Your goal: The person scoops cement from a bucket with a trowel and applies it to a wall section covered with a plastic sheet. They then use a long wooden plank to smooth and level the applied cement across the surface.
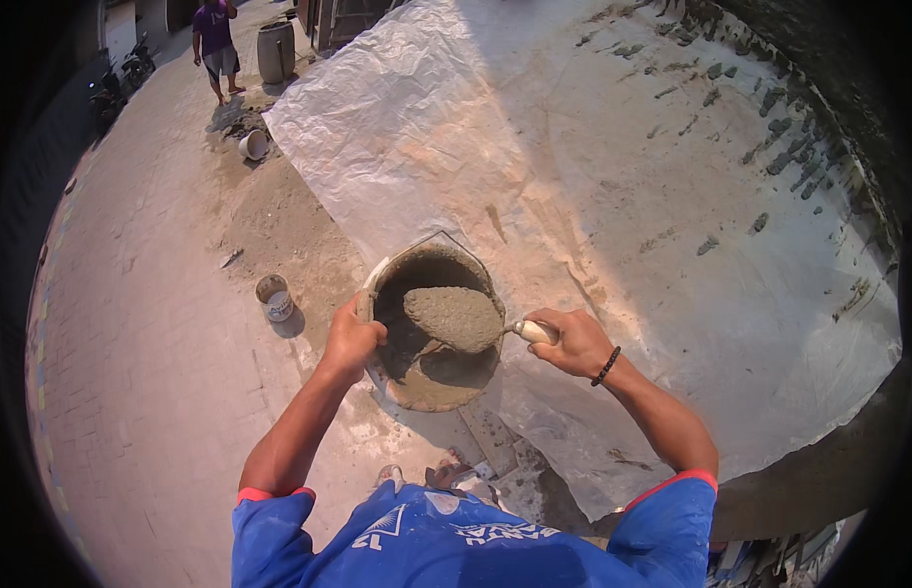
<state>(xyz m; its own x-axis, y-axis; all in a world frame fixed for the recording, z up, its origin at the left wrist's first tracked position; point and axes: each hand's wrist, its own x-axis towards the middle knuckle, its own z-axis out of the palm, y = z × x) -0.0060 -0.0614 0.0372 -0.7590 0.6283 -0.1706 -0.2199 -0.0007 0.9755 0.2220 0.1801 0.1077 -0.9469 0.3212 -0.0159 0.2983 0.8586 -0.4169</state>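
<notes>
A mortar-caked bucket [427, 392] sits in the middle of the head view, with some grey mortar low inside it. My left hand [354, 338] is closed on the bucket's left rim. My right hand [572, 343], with a black bead bracelet on the wrist, grips the wooden handle of a trowel [534, 331]. The trowel's blade is heaped with wet mortar [453, 316] and is over the bucket's opening; the blade itself is hidden under the load.
A pale plastic sheet [672, 294] with mortar lumps spreads to the right. A small tub [274, 297] stands on the paving at the left. Farther back are a white bucket on its side [253, 145], a person in purple [216, 34], a drum [276, 54] and parked motorbikes [136, 64].
</notes>
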